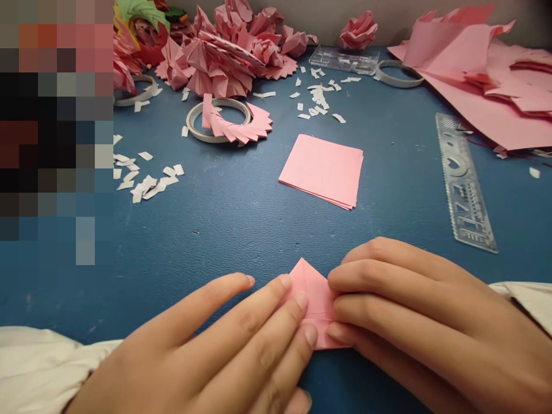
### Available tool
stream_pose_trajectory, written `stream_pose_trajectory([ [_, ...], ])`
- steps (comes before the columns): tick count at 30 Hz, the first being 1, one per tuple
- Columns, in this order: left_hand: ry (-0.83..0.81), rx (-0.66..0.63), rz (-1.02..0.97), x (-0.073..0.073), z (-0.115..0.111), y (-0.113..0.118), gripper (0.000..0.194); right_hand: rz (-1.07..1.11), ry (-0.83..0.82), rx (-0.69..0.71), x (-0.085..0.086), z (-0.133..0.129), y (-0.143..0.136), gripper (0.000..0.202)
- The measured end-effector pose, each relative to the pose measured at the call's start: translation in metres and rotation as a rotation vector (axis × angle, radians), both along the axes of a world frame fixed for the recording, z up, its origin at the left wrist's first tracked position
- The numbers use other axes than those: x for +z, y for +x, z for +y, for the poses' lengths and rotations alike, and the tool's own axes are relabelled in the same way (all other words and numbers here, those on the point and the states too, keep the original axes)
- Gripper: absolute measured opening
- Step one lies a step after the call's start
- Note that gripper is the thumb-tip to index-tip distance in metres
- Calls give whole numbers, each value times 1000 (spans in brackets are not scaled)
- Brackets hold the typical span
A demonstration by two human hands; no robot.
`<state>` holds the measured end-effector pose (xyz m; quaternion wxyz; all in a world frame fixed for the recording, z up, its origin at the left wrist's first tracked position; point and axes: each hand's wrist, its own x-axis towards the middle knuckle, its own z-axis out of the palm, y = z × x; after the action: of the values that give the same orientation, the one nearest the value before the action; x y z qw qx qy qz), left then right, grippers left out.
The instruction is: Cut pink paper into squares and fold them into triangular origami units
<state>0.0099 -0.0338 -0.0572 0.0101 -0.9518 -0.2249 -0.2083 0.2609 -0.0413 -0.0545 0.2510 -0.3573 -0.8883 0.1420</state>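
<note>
Two bare hands share one folded pink paper [319, 296], which lies flat between them, its pointed end facing away. The left hand [211, 351] is fairly spread: three fingertips press on the paper's left side, while the little finger stands apart, off the paper. The right hand [435, 316] is narrower, its fingers bunched along the paper's right edge; whether they pinch it I cannot tell. Cream sleeves [34, 362] show behind both wrists.

Just beyond the fingertips lies a small stack of pink squares [323, 171] on the blue table [224, 218]. Ahead of the left hand are white paper scraps [149, 187] and, farther out, a tape roll [194, 127] with a curved chain of folded pink pieces [259, 123] resting over it. Past the right hand is a clear ruler [466, 195], lying at a slant.

Farthest from the hands are a heap of pink paper shapes [228, 54] beyond the left, a clear plastic case [345, 60] with a crumpled pink flower [359, 30] behind it, and large pink sheets [457, 63] beyond the right.
</note>
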Motion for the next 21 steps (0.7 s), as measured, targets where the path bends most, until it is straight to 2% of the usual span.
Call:
stream_pose_trajectory([
  [5, -6, -4, 47, 1, 2, 2, 37, -29, 44, -23, 2, -2, -6, 36],
  [8, -3, -2, 55, 3, 2, 0, 35, 35, 151, -206, -2, -11, -12, 46],
  [10, 2, -6, 48, 3, 2, -2, 30, 71, 165, -295, -5, -17, -14, 42],
  [13, 12, -29, 5, 3, 2, -6, 32, 67, 118, -240, -9, -22, -12, 27],
  [15, 10, -47, -12, 3, 2, -7, 37, 71, 111, -215, -10, -23, -9, 27],
  [21, -11, -28, -1, 5, 1, -10, 37, 105, 73, -276, -9, -25, -9, 29],
])
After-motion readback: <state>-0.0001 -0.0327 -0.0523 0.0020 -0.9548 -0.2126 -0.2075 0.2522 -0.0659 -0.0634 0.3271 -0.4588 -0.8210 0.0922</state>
